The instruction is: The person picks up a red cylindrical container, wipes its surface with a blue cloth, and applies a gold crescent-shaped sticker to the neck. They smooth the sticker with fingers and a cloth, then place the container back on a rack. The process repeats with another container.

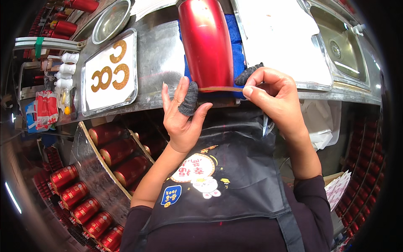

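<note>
A large glossy red bottle-like vessel lies on a blue cloth, its near end toward me. Across that end runs a thin gold-brown strip. My right hand pinches the strip's right end between thumb and fingers. A dark grey cover wraps one of its fingers. At the strip's left end, my left hand is open, fingers upright and thumb spread; a grey cover is on one finger there too. That finger is beside the vessel's edge; I cannot tell whether it touches the strip.
To the left, a metal tray holds curved gold pieces on white paper, with a round metal bowl behind. White sheets cover a tray at right, beside a sink. Red cans and a wooden crate stand lower left.
</note>
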The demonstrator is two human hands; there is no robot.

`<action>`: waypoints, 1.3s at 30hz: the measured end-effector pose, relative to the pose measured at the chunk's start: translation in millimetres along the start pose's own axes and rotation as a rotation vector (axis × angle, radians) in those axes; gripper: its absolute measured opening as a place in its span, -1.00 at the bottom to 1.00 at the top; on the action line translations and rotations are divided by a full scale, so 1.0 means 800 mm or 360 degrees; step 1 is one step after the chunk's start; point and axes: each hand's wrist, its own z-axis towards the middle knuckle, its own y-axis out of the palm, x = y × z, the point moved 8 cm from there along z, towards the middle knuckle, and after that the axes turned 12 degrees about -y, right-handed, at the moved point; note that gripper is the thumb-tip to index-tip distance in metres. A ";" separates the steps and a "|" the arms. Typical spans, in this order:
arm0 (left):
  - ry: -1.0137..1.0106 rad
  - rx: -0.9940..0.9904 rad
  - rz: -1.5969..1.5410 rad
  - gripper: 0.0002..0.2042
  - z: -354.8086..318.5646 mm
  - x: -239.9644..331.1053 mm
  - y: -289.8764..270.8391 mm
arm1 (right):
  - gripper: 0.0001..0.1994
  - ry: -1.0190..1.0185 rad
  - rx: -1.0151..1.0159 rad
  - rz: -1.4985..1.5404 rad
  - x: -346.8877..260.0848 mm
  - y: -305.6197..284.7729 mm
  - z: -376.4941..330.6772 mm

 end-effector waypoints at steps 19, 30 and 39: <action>0.0281 0.0018 0.0529 -0.63 0.031 0.061 0.020 | -0.95 0.0073 0.0015 -0.0094 0.041 -0.006 0.011; -0.0193 0.0100 -0.0219 -0.46 0.025 -0.007 -0.002 | -0.90 0.0087 -0.0053 0.0009 0.030 0.008 0.006; -0.0061 0.0051 0.0085 -0.63 -0.003 -0.006 -0.001 | -0.92 0.0086 0.0009 0.0077 0.013 0.001 0.002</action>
